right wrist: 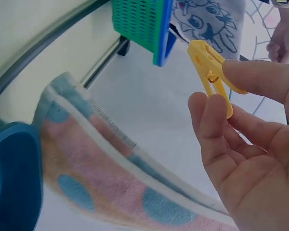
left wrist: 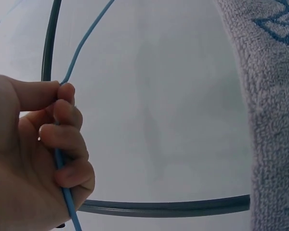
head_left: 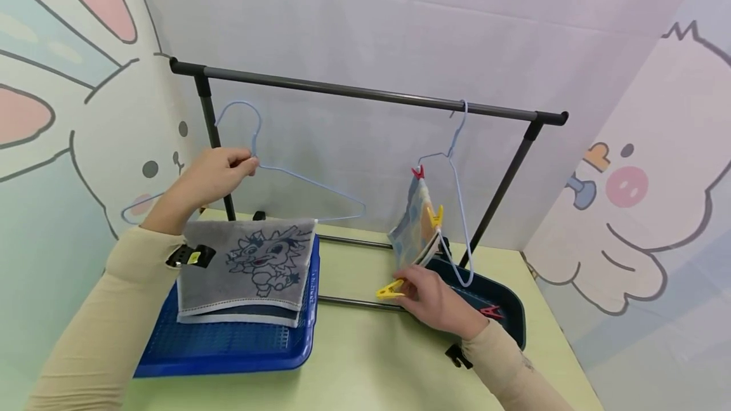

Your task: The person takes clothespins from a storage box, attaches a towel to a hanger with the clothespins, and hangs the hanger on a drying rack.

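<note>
My left hand (head_left: 219, 173) grips a light blue wire hanger (head_left: 308, 177) just below its hook, off the rail. A grey towel (head_left: 228, 271) with a dark cartoon dragon hangs folded over the hanger's bottom bar, in front of the blue basket (head_left: 280, 360). My right hand (head_left: 434, 300) pinches a yellow clothespin (right wrist: 209, 72) between thumb and fingers. Beside that hand, a patterned towel (head_left: 415, 227) hangs from a second blue hanger (head_left: 460, 202) on the rail, held by a red clothespin (head_left: 419, 172) and a yellow clothespin (head_left: 435, 216).
A dark rack's rail (head_left: 342, 89) spans the back, on slanted legs. The dark blue-green tray (head_left: 516, 316) stands at the right, partly behind my right hand, with a red clothespin (head_left: 492, 312) in it. Everything stands on a pale green table (head_left: 354, 366).
</note>
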The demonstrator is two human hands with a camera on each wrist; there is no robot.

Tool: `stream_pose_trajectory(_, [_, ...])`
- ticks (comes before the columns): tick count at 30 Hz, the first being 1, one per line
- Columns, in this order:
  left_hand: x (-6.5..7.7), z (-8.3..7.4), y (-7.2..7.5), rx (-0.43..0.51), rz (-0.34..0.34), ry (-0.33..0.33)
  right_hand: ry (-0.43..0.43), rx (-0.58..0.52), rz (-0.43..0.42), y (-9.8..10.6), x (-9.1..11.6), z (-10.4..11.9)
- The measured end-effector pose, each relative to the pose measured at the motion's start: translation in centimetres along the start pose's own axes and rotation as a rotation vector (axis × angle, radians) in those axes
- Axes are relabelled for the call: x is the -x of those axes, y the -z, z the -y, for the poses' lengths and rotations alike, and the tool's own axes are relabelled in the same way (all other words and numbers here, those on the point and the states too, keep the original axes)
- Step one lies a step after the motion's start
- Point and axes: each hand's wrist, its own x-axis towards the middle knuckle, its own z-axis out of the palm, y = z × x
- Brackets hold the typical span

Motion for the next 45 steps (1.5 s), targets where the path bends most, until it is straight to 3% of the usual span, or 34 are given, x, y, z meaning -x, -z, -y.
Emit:
stream_pose_trajectory(5, [0.2,0.2,-0.2,0.013,0.052,-0.011,-0.005,-0.077,-0.040,-0.1,-1.2,1.0])
stream_pose_trajectory(10, [0.3,0.1,-0.5,0.035,0.069,-0.014,0.101,-0.117,-0.121,-0.2,-2.4,1.8])
stream_pose_trajectory(15, [0.3,0.2,-0.8,0.038,0.059,-0.011,0.143,-0.129,-0.146,-0.5,-3.8,2.5])
stream_pose_trajectory(26, [0.6,0.5,-1.7,0.039,0.073,0.024,0.153,-0.186,-0.190,-1.2,-6.3,4.0])
stream_pose_trajectory(35, [0.8,0.7,-2.0,0.064,0.059,0.022,0.054,-0.141,-0.226,-1.7,-7.8,4.5])
stream_pose_trajectory(45, [1.2,0.5,-1.7,0.059,0.041,0.033,0.108,-0.115,-0.275,-2.4,-9.0,4.3])
